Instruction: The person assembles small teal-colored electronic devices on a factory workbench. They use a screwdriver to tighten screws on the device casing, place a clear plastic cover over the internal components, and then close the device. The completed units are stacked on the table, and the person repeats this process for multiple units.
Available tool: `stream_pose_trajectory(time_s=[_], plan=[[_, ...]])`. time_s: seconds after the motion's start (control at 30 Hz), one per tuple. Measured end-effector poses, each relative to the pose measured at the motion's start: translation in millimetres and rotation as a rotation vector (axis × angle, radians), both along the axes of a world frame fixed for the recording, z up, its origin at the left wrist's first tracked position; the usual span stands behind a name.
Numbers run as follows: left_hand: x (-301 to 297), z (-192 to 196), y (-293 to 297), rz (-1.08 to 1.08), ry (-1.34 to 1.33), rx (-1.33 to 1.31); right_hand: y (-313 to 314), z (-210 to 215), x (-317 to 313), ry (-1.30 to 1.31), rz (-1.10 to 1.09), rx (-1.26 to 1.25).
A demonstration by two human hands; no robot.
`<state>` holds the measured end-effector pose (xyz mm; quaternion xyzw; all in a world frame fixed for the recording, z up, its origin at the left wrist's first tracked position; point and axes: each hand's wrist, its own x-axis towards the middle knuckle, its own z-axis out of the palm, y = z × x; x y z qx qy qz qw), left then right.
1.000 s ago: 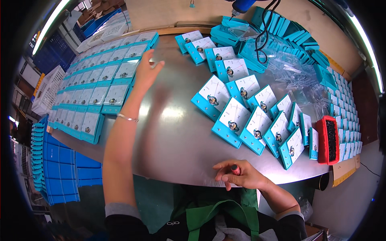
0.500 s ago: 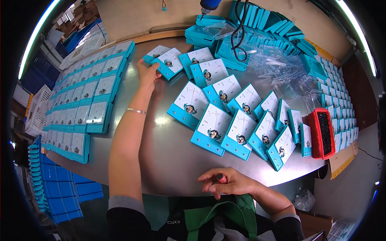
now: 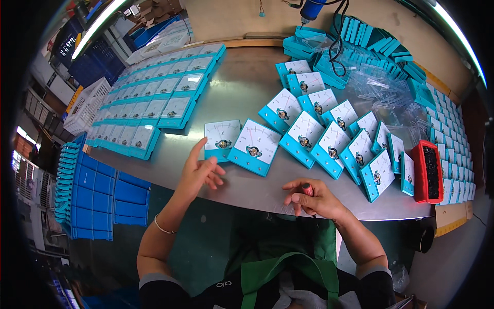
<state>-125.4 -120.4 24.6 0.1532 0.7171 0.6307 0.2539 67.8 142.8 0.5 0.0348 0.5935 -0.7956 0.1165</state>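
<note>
My left hand [image 3: 198, 172], fingers spread and empty, is at the left edge of a teal-and-white panel meter [image 3: 215, 133]; I cannot tell if the index finger touches it. A second panel meter [image 3: 246, 160] lies just right of that one, both flat with their dial faces up. My right hand [image 3: 321, 201] is closed round a short red handle [image 3: 307, 189], held upright; the tool's kind is hidden. It hovers by the table's near edge, below a cluster of several overlapping, tilted meters [image 3: 303, 135]. Each meter has an opening showing metal parts.
Rows of meters with shiny fronts [image 3: 167, 108] stand at the left, and more [image 3: 453, 154] line the right. A red bin of small black pieces [image 3: 416, 177] sits at the right. Behind are clear covers [image 3: 381, 85], teal cases [image 3: 355, 33] and a hanging blue power driver [image 3: 312, 9].
My left hand has come back from the far row toward the near edge and opened. Two meters now lie apart, near it. The right hand still holds the red handle; the view has shifted left.
</note>
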Motion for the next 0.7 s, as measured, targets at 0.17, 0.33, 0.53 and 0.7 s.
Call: stream_pose_trajectory(time_s=[0.17, 0.33, 0.53, 0.7], plan=[[-46.5, -17.0, -28.3, 0.144, 0.013, -0.152, -10.4, 4.7, 0.4, 0.021, -0.066, 0.032], [-54.8, 0.7, 2.5, -0.061, 0.025, -0.218, -12.9, 9.4, -1.0, 0.04, -0.056, 0.183], [-34.8, -6.7, -26.2, 0.162, -0.058, 0.223, -12.2, -2.9, 9.5, 0.028, -0.248, 0.059], [46.2, -4.4, -42.8, -0.03, -0.346, 0.517, -20.3, 47.6, 29.8, 0.353, -0.287, 0.507]])
